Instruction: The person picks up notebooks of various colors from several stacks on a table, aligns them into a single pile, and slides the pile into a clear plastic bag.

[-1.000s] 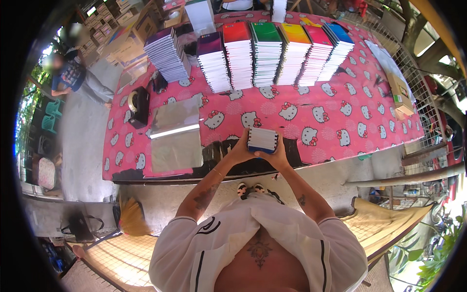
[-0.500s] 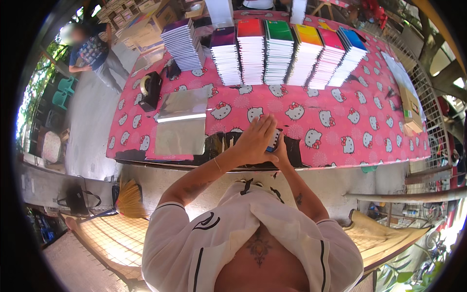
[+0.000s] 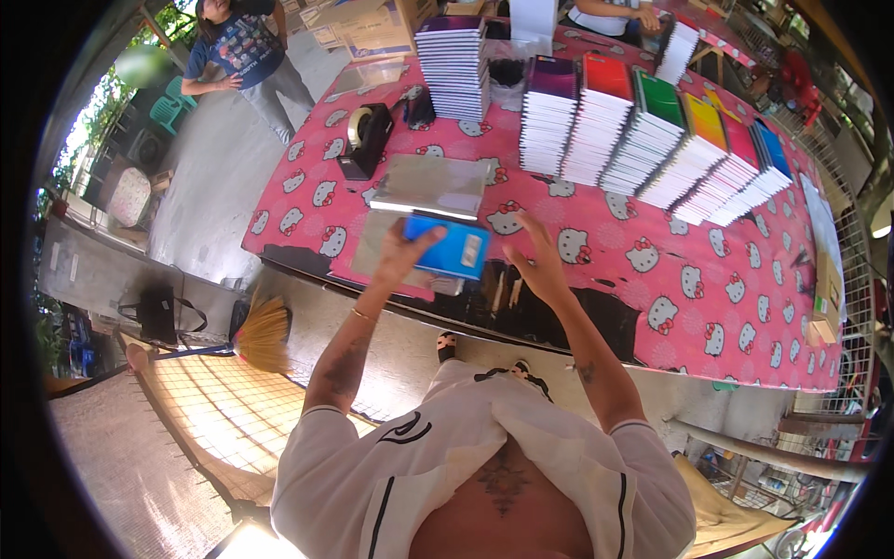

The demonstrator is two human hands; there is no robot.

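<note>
My left hand [image 3: 399,257] grips the left end of a small blue notebook [image 3: 462,250], thumb on top of its cover. The notebook is held over a pile of transparent plastic sleeves [image 3: 430,179] near the table's front edge and hides part of them. To the right of the notebook, my right hand [image 3: 540,265] is apart from it, fingers spread and nothing in them. Beyond the hands stand tall stacks of spiral notebooks: purple [image 3: 549,116], red [image 3: 599,116], green [image 3: 649,130], yellow [image 3: 691,144], pink and blue [image 3: 765,163].
A black tape dispenser [image 3: 366,142] sits behind the sleeves. Another notebook stack [image 3: 453,70] stands at the back left. The table wears a pink patterned cover [image 3: 596,256], torn at the front. A person [image 3: 244,58] stands at the far left; another person's arm [image 3: 619,13] shows behind the table.
The view has swung left. The blue notebook, earlier between both hands, has moved left over the plastic sleeves in my left hand. My right hand has let go and opened.
</note>
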